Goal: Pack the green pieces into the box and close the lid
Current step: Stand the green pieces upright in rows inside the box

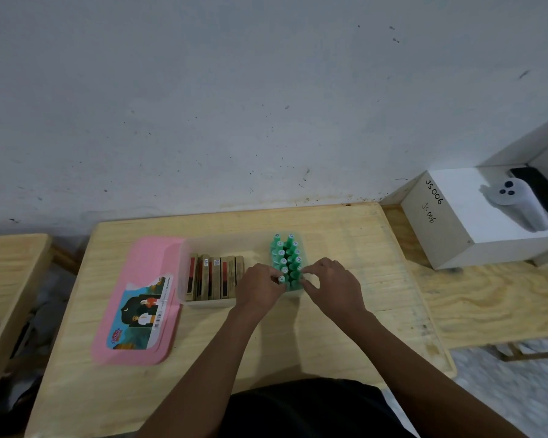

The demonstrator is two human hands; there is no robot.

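A clear plastic box [184, 273] sits in the middle of the wooden table. Its left part holds several brown and red packets [215, 276] standing on edge. Its right part holds two rows of upright green pieces [287, 257] with white caps. My left hand [258, 289] pinches the nearest green piece of the left row at the box's front. My right hand [332, 287] has its fingertips at the nearest piece of the right row; whether it grips that piece is hidden. The pink lid [140, 301], with a printed label, lies flat on the table left of the box.
A white box [456, 222] marked JS006 stands at the right, with a white device and a dark object on top. A grey wall rises behind the table [298, 343]. Another wooden surface [7, 279] lies at the far left.
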